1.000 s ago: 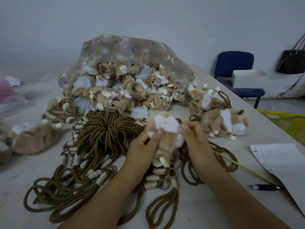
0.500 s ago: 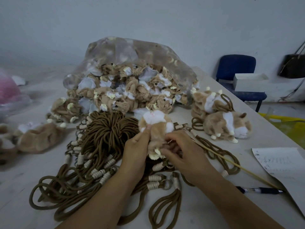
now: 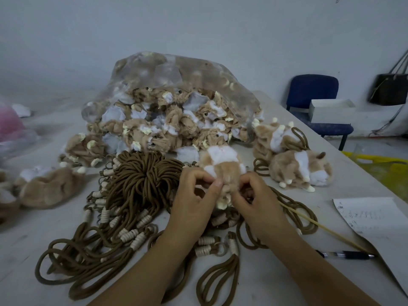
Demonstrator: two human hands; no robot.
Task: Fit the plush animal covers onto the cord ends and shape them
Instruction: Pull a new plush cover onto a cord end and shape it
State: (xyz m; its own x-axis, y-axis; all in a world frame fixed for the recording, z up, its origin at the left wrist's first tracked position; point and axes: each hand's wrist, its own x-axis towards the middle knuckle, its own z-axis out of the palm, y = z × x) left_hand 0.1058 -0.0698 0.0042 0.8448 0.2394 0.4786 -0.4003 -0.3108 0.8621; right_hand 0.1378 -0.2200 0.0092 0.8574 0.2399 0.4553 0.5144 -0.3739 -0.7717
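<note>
Since half a second back, the right hand (image 3: 258,206) has risen from the lower end of the plush cover (image 3: 223,166) to its right flank; the left hand (image 3: 194,199) keeps its place on the left flank.

Far left: pink bag (image 3: 11,124), cut off by the frame, contents unclear. Next, loose tan covers (image 3: 50,184) on the grey table (image 3: 26,235), then brown cords (image 3: 141,180) fanned from a central knot, cream-wrapped ends toward the near edge, where bare tabletop remains. Behind them, a clear plastic sack (image 3: 176,69) of unfitted covers.

Centre: both hands pinch the plush cover between curled fingers and thumb, holding it above the cords — whether a cord end sits inside cannot be seen.

Right: two finished plush animals (image 3: 302,168), a thin wooden stick (image 3: 320,228), a pen (image 3: 348,254), and a sheet of paper (image 3: 375,217) bearing handwriting too faint to read, its lower part cropped. Beyond the table edge, a blue chair (image 3: 313,91) carrying a white box (image 3: 331,110).
</note>
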